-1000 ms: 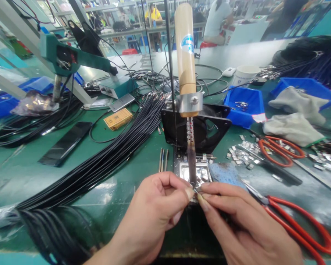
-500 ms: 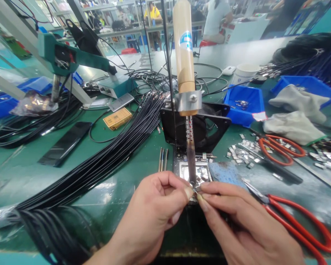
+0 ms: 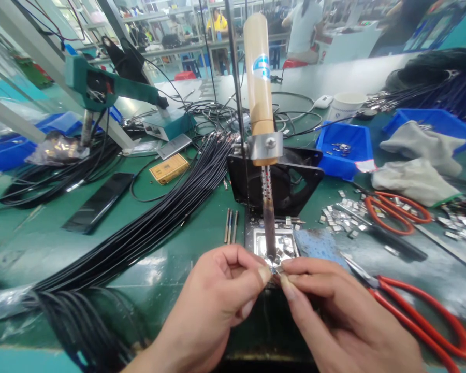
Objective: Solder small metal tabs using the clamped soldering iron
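Observation:
Directly below the tip of a clamped soldering iron with a wooden handle, my two hands meet. My left hand is closed in a pinch of thumb and forefinger, on something too small to make out. My right hand pinches a small metal piece, mostly hidden by the fingertips. The dark iron tip points down at the spot between the fingers. Just behind them lies a shallow metal tray holding small shiny metal pieces. A worn blue sponge lies right of it.
Red-handled scissors lie by my right hand, orange-handled ones farther back. A black fan stands behind the iron. Black cables and a phone lie left; a blue bin and gloves lie right.
The view has shifted slightly, so the bench things appear a little lower and those at left farther right. Both hands keep their pinch under the iron tip, the right fingertips slightly altered.

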The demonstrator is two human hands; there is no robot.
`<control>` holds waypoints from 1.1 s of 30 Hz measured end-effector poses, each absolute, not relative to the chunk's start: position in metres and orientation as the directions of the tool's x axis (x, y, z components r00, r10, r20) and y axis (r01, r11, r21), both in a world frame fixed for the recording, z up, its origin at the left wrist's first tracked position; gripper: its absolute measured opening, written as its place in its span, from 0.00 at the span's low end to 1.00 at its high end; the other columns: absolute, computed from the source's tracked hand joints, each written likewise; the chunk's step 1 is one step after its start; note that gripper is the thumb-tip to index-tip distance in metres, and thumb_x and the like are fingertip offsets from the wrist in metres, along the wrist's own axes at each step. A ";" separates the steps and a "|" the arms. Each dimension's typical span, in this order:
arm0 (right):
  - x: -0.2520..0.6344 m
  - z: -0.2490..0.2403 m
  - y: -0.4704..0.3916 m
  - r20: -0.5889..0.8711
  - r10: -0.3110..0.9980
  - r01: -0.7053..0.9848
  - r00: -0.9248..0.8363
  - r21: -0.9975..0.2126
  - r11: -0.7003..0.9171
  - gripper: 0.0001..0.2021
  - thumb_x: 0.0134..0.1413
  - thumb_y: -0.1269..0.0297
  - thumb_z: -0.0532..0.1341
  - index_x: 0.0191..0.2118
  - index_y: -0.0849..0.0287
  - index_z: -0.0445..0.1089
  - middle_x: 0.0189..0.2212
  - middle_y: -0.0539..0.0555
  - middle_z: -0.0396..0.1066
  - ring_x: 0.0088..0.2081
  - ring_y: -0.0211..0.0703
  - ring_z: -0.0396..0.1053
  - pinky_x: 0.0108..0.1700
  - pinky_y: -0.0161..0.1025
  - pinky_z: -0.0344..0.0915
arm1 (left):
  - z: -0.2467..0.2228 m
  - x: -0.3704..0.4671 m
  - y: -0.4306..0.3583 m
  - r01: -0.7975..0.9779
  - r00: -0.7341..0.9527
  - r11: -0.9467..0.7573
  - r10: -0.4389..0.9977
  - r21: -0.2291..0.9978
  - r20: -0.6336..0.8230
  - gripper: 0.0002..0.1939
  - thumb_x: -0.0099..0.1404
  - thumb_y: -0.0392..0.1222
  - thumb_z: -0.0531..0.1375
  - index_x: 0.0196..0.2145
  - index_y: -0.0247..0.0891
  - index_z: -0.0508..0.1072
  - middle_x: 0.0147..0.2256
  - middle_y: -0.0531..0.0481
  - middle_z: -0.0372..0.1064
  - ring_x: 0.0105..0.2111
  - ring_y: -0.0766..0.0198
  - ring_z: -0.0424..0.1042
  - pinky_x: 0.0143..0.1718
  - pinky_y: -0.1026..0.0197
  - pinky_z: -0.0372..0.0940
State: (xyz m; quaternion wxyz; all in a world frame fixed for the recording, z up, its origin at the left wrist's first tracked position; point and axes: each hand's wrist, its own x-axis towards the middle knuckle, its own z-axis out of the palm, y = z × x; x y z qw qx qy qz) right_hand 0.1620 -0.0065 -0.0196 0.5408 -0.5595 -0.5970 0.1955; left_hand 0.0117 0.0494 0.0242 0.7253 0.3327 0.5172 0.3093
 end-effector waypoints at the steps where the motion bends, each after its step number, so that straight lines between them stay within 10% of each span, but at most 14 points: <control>1: 0.160 -0.019 -0.007 0.404 0.882 0.440 0.241 -0.856 0.272 0.03 0.60 0.69 0.64 0.38 0.53 0.72 0.43 0.46 0.75 0.40 0.32 0.76 0.44 0.25 0.71 | 0.024 0.011 0.048 -0.100 0.279 0.589 0.790 0.802 -0.546 0.16 0.57 0.43 0.70 0.26 0.33 0.67 0.20 0.57 0.55 0.18 0.76 0.47 0.19 0.69 0.40; 15: 0.163 -0.020 0.001 0.065 0.996 0.016 0.064 -0.998 0.064 0.03 0.66 0.67 0.60 0.38 0.58 0.66 0.26 0.49 0.73 0.24 0.36 0.74 0.25 0.30 0.74 | 0.026 0.010 0.049 -0.089 0.342 0.628 0.748 0.773 -0.568 0.13 0.59 0.41 0.68 0.27 0.33 0.68 0.17 0.57 0.55 0.17 0.75 0.47 0.19 0.66 0.38; 33: 0.156 -0.020 0.005 0.153 0.980 0.021 0.130 -0.988 0.152 0.04 0.65 0.72 0.60 0.37 0.58 0.67 0.28 0.49 0.73 0.25 0.36 0.74 0.26 0.31 0.75 | 0.024 0.012 0.055 -0.133 0.341 0.648 0.740 0.750 -0.579 0.12 0.61 0.40 0.67 0.27 0.33 0.68 0.16 0.57 0.58 0.17 0.76 0.50 0.18 0.70 0.40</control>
